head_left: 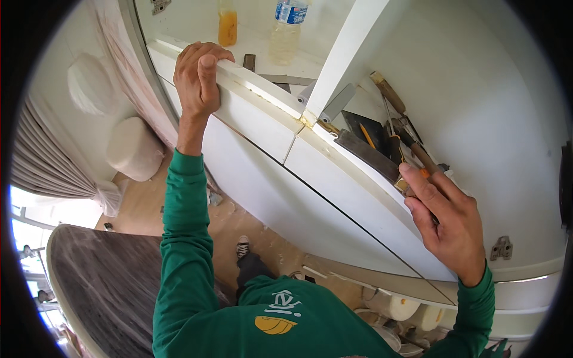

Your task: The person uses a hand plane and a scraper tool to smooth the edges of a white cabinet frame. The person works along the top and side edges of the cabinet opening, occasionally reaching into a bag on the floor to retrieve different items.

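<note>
My left hand is wrapped over the white front rail of a cabinet, the thumb lying along its near side. Lower right, my right hand pinches the near end of a dark flat bar with brass-coloured ends, between thumb and index finger. That bar lies along the rail's edge. Just behind it, on the cabinet floor, are a black flat piece, an orange pencil and several hand tools, one with a wooden handle. My right fingers hide part of this pile.
A white upright divider splits the cabinet. Left of it stand a clear plastic bottle and a small bottle of orange liquid. A metal hinge is fixed at right. Below are a beige pouf and a dark-topped table.
</note>
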